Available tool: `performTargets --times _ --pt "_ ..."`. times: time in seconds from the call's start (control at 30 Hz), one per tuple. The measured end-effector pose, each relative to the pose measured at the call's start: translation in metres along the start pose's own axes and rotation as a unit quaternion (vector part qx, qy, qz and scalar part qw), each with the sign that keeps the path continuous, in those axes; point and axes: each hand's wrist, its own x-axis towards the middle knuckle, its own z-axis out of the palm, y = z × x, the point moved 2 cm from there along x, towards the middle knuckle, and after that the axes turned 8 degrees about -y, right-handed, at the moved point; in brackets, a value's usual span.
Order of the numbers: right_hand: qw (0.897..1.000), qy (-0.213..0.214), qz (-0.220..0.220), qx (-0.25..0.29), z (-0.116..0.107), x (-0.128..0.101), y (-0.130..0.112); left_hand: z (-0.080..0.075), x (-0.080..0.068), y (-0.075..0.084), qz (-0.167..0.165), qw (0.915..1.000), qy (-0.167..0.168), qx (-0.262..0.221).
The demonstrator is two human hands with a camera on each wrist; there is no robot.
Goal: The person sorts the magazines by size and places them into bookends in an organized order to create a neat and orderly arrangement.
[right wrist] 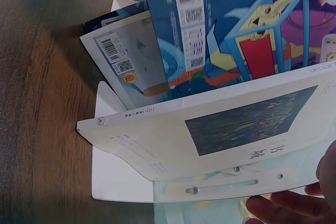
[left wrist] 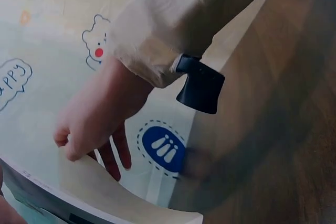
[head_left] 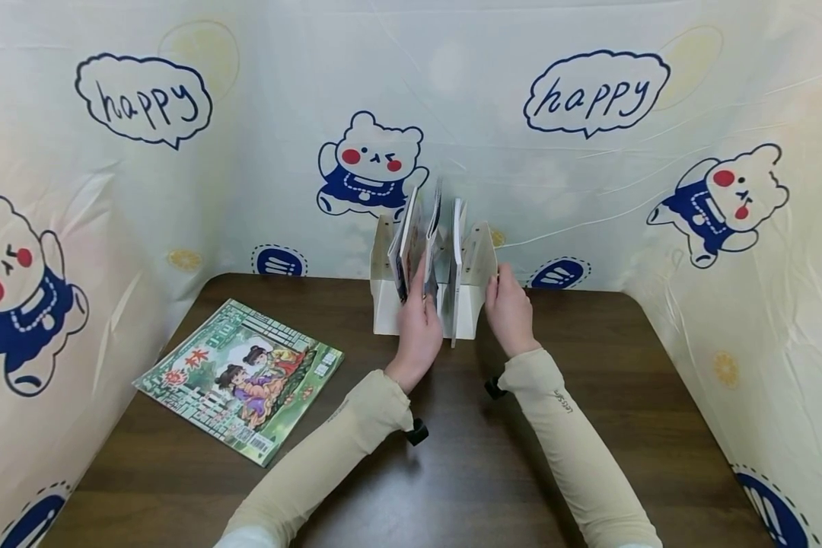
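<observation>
A white book rack (head_left: 386,312) stands at the back of the brown table (head_left: 452,472) and holds three upright books. My left hand (head_left: 419,323) grips the middle, blue-covered book (head_left: 431,255) from the front, thumb up along it. In the right wrist view this blue book (right wrist: 210,24) shows a barcode, and a white book (right wrist: 173,140) leans in front of it. My right hand (head_left: 509,308) grips the rack's right end panel (head_left: 481,255). The left wrist view shows that right hand (left wrist: 89,129) with thumb on the panel (left wrist: 110,195) and fingers behind it.
A colourful cartoon magazine (head_left: 240,379) lies flat on the table's left side. Printed cloth walls (head_left: 144,221) with bears and "happy" bubbles enclose the table on three sides, close behind the rack.
</observation>
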Motion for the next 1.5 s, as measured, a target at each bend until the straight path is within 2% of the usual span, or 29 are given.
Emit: performTargets --times 0.23,0.47,0.63,1.07,1.5 --pt "1.0 -0.009 0.003 0.006 0.001 -0.001 0.001 0.012 0.008 -0.01 0.012 0.9998 -0.007 -0.014" --pt "1.0 0.001 0.002 0.002 0.001 -0.001 0.001 0.019 0.016 -0.019 0.025 0.9996 -0.006 0.012" --pt "1.0 0.001 -0.002 0.002 0.002 0.0 0.001 0.023 0.022 -0.027 0.015 0.9997 -0.004 0.018" --pt "1.0 0.005 0.003 -0.002 0.002 0.0 0.0 0.032 0.022 -0.044 0.016 0.9997 -0.004 0.02" --pt "1.0 0.007 0.001 0.0 0.003 0.0 0.001 0.033 0.018 -0.054 -0.01 0.9999 0.002 -0.002"
